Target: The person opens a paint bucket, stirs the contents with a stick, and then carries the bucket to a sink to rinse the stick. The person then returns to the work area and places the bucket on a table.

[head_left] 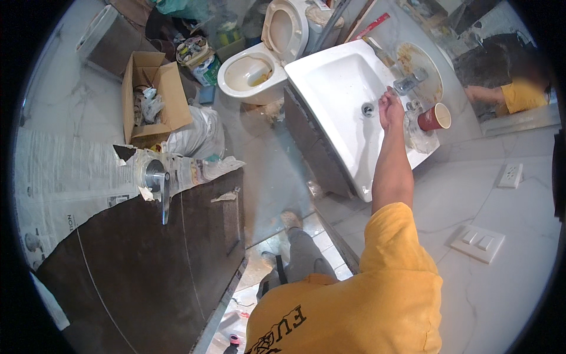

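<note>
My right hand [391,110] reaches over the white washbasin [327,76], right by the chrome tap [411,81]. Its fingers are curled together; whether they hold something small or touch the tap I cannot tell. Below the fingers, to the left, lies the round drain [368,109] of the basin. A red paper cup [434,117] stands on the basin's rim to the right of my wrist, beside some crumpled clear plastic [417,137]. My left hand is out of the picture.
A brown door [147,259] with torn wrapping and a lever handle [164,192] stands at the left. Beyond are an open cardboard box [174,103], white bags [200,134] and a toilet [236,82]. A mirror [495,71] and wall switches [478,243] are at the right.
</note>
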Demonstrator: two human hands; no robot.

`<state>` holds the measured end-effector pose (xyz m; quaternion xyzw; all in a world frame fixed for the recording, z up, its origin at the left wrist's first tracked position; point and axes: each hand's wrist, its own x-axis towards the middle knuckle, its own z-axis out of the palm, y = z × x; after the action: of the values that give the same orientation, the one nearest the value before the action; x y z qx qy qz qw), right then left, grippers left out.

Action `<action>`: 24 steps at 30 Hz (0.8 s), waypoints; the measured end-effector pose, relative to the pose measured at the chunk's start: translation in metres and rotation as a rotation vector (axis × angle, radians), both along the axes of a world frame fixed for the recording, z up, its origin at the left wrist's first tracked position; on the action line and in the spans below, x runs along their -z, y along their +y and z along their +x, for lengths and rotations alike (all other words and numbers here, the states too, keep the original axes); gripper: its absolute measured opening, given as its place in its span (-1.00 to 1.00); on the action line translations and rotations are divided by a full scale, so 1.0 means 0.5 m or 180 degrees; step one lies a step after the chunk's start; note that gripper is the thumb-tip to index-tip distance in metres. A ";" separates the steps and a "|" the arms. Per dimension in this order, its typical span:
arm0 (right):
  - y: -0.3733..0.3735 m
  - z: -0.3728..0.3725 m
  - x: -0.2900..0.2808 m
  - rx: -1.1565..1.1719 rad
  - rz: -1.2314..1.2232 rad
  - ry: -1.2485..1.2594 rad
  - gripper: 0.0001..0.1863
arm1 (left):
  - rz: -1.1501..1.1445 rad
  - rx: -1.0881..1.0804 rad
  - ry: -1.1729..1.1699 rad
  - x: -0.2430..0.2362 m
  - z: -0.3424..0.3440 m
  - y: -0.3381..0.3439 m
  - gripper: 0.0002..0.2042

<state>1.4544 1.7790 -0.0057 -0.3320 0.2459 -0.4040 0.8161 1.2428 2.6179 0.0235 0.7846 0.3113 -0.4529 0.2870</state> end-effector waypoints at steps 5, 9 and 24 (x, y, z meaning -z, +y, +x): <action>0.008 -0.002 -0.015 0.0405 -0.0111 0.0919 -0.88 | 0.0028 -0.0005 0.0033 0.006 0.005 -0.009 -0.43; 0.054 0.022 -0.062 0.0673 0.0127 0.0607 -0.93 | 0.0046 -0.0013 0.0035 -0.001 0.007 -0.010 -0.43; -0.016 -0.009 -0.194 0.3506 -0.4154 0.4288 -0.40 | -0.0092 0.0058 0.0015 0.021 0.012 0.002 -0.43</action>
<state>1.4497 1.7709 0.0911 -0.6991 0.4962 -0.5022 -0.1132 1.2487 2.6191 0.0133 0.7821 0.2982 -0.4618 0.2934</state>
